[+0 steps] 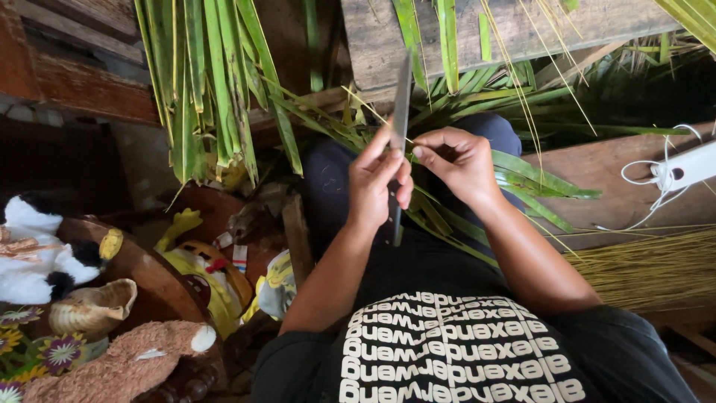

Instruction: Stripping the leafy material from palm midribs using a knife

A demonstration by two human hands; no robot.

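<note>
Far left: soft toys (33,250) in black & white fur, piled w/ a tan woven basket (91,307); basket's inside looks bare as far as it shows. Brown plush (127,362) lies below it.
Lower left-ctr: yellow toy (205,280) on the floor among clutter, partly hidden.
Upper left: palm leaves (201,82) hang down in a bunch, long green blades, tips downward.
Left hand (377,183): clenched round the knife (399,142), fingers wrapped on the lower part, thumb up along the side.
Knife look: long, thin, dark grey blade, flat & narrow; handle mostly hidden in the fist, short end sticks out below it.
Knife axis: nearly vertical in the head view, tip pointing up & away from the person, leaning slightly right; sits over the lap, between the two hands.
Leaf strip (537,179): green, narrow, runs from the knife out to the right, long axis roughly horizontal w/ a slight downward slope; meets the blade near the left hand.
Right hand (459,160): pinching the leaf strip just beside the blade, fingers curled, not touching the knife as far as can be told.
Right side: bundle of thin pale leaf ribs (649,265) lies flat, sticks running left-right.
Far right: white cable (656,183) looped on a wooden board (597,168).
</note>
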